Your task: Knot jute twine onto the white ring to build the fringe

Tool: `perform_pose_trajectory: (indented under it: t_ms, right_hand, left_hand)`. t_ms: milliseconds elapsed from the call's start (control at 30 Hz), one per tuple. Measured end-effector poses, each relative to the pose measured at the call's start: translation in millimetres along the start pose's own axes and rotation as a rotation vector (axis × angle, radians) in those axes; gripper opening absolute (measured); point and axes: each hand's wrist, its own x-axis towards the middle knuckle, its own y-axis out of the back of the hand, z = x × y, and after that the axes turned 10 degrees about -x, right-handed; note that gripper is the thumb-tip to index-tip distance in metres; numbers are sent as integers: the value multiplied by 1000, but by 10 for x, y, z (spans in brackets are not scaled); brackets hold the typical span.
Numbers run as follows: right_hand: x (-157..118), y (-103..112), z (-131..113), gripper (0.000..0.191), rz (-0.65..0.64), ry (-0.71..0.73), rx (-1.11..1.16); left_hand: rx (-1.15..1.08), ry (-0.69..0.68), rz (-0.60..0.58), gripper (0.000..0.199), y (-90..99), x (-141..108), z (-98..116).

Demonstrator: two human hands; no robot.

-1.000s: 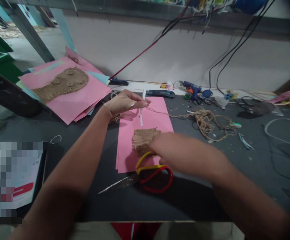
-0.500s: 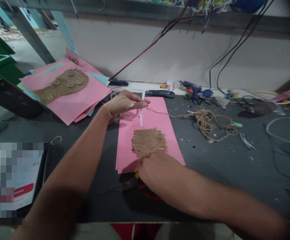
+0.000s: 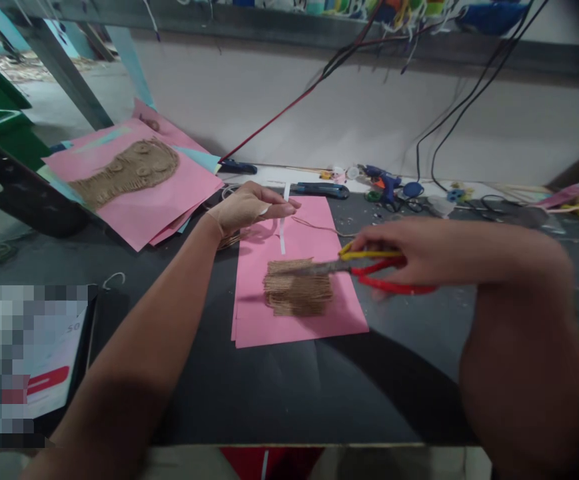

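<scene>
Rows of brown twine (image 3: pixel 299 290) form a rough block on pink paper (image 3: pixel 309 327). Above the block, my left hand (image 3: pixel 256 205) pinches a thin white strip (image 3: pixel 282 237) between thumb and fingers. A loose twine strand (image 3: pixel 314 225) trails rightward from near those fingertips. My right hand (image 3: pixel 394 250) is closed on scissors (image 3: pixel 369 270) with red and yellow handles, their blades pointing left over the top of the twine block.
More pink sheets (image 3: pixel 169 193) with a brown twine shape (image 3: pixel 134 167) lie at the left. Behind the paper are a blue cutter (image 3: pixel 322 189) and a blue glue gun (image 3: pixel 386 183). A tablet-like screen (image 3: pixel 54 373) sits at the lower left.
My right hand has lifted the scissors from the table's front and swung them up and right, over the twine block. My left hand has hardly moved.
</scene>
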Motion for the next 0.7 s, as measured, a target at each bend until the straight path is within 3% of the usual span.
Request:
perform_pose_trajectory:
  t_ms: [100, 200, 433, 700]
  right_hand:
    - [184, -76, 423, 49, -74, -182, 21]
    - [401, -221, 613, 52, -141, -178, -34]
    - [628, -390, 621, 62, -91, -244, -57]
    - [660, -388, 605, 57, -116, -173, -38]
  left_hand:
    - [-16, -8, 4, 28, -11, 11, -30]
    - [-17, 10, 2, 26, -17, 20, -54]
    - [-22, 9, -8, 27, -2, 25, -30]
    - [-19, 10, -7, 27, -10, 16, -20]
